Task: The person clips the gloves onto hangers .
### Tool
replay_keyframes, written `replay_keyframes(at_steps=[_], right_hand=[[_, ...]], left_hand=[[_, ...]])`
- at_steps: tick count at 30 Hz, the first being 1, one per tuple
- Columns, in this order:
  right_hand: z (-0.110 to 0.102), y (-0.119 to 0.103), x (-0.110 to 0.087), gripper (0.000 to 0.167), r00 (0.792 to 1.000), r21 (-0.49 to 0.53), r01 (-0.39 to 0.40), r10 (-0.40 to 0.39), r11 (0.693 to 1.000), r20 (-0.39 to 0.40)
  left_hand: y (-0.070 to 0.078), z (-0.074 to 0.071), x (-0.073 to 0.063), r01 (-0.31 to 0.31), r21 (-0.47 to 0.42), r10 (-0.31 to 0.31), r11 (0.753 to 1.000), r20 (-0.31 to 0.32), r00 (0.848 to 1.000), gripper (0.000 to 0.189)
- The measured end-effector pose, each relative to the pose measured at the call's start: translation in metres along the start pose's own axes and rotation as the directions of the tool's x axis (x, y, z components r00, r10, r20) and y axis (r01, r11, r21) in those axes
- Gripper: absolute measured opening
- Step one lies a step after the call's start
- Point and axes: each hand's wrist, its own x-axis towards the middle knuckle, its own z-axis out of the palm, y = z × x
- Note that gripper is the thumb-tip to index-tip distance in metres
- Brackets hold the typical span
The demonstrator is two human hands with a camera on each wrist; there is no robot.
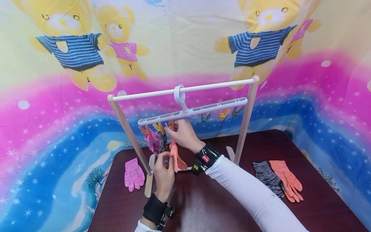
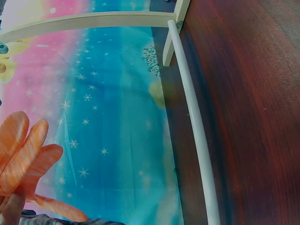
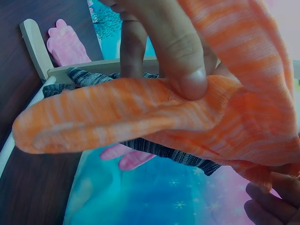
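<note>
An orange knit glove [image 1: 174, 154] hangs below the left half of a white clip hanger [image 1: 192, 111]. My left hand [image 1: 163, 175] grips the glove lower down, its thumb on the orange fabric in the right wrist view. Up at the hanger, my right hand [image 1: 185, 135] pinches the orange clothespin [image 1: 172, 124] above the glove's cuff; the exact contact is partly hidden by the fingers. Beside it, a grey striped glove [image 1: 162, 141] hangs from a yellow clothespin [image 1: 158, 127], and a pink glove [image 1: 152, 141] from another orange clothespin [image 1: 146, 130].
The hanger hooks over a white rod [image 1: 214, 87] on a wooden stand [image 1: 247, 125]. Its right half carries a yellow clothespin [image 1: 223, 114] and two grey-green ones. A pink glove [image 1: 134, 174] lies at left; a grey glove [image 1: 268, 177] and an orange glove [image 1: 287, 180] lie at right.
</note>
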Motion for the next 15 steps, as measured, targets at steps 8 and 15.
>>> replay_keyframes(at_steps=[8,15], right_hand=[[-0.0008,0.0003,-0.0029,0.021,1.000,0.011,-0.006,0.006,1.000,0.023],[-0.0003,0.0030,-0.0038,0.019,0.999,0.013,-0.004,0.003,1.000,0.032]], left_hand=[[0.0004,-0.0001,-0.0026,0.014,-0.007,-0.014,1.000,0.008,1.000,0.015],[0.0005,-0.0004,-0.0023,0.025,-0.004,-0.025,1.000,0.011,1.000,0.017]])
